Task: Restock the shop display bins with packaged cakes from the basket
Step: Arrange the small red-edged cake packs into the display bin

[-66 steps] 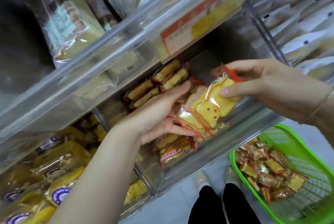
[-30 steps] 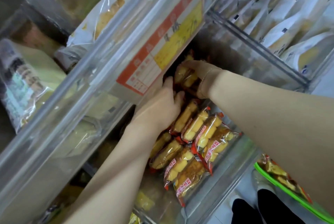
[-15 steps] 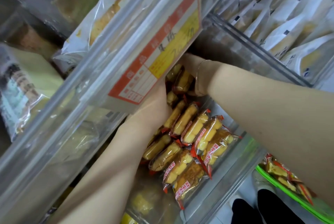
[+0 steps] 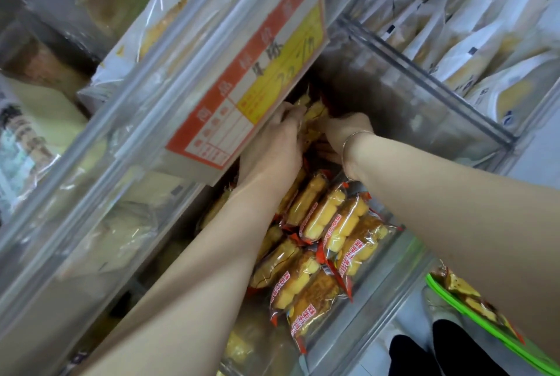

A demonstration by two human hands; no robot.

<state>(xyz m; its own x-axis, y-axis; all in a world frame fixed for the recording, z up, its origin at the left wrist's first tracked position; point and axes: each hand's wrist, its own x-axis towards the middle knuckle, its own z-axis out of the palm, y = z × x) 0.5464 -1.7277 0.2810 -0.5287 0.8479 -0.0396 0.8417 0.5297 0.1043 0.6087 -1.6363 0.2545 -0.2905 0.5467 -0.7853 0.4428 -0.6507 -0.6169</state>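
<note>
Our left grip [image 4: 272, 145] and right grip [image 4: 345, 133] reach deep into the clear bin [image 4: 378, 312] among cakes [image 4: 330, 218]; their clasp we cannot tell. The green basket [image 4: 472, 315] sits on the floor.

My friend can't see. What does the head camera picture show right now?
Two bare hands, the left hand and the right hand, reach deep into a clear plastic bin, handling wrapped yellow cakes at the back under a red and yellow price label. More packaged cakes fill the bin's front, and a green basket sits at lower right.
</note>
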